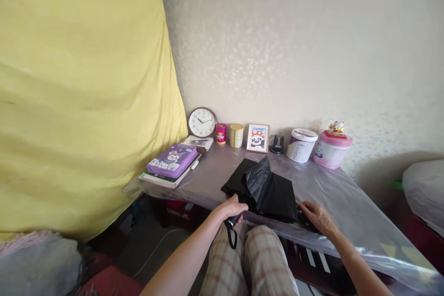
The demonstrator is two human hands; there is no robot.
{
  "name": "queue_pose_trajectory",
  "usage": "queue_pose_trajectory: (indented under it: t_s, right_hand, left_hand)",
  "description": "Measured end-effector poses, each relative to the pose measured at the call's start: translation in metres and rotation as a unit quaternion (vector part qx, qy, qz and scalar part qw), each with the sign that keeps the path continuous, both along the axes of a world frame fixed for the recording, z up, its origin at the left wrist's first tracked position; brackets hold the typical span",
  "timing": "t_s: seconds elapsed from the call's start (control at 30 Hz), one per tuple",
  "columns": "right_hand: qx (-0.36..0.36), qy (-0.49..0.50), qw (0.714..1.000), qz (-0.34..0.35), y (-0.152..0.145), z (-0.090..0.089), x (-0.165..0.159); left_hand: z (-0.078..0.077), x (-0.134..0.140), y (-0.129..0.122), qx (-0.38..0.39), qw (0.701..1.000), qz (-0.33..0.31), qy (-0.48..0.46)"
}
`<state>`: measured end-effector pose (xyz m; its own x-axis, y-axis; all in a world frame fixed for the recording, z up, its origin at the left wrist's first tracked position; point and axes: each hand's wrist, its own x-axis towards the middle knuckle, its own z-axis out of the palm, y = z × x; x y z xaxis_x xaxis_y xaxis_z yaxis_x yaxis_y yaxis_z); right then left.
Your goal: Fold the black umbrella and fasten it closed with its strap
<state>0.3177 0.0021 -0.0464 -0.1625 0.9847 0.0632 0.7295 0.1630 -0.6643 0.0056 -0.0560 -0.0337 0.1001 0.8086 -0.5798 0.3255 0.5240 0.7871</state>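
A black folding umbrella lies near the front edge of the table, its canopy closed but loose, with flaps spread flat to both sides and one fold standing up in the middle. My left hand is wrapped round its handle, and a black wrist strap dangles below over my knee. On the other side, my right hand has its thumb and fingers closed at the canopy's right edge. Dark material shows under that palm; what it belongs to is hard to make out.
Along the wall stand a round clock, a pink can, a yellow tin, a framed panda picture, a black stapler-like object and two tubs. A purple case rests on books at left.
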Motion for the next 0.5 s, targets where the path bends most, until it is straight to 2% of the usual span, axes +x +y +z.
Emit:
queue_pose_trajectory:
  t_s: [0.17,0.37,0.5]
  right_hand:
    - [-0.008,-0.024,1.0,-0.013,-0.001,0.003,0.0]
    - [0.002,-0.049,0.998,-0.039,-0.006,0.008,-0.002]
    - [0.004,-0.054,0.997,-0.057,-0.006,-0.001,0.009]
  left_hand:
    - [-0.008,-0.003,0.002,0.009,1.0,0.006,-0.021]
    - [0.0,-0.004,-0.002,0.035,0.998,-0.008,-0.046]
    - [-0.001,-0.003,-0.003,0.039,0.997,-0.009,-0.065]
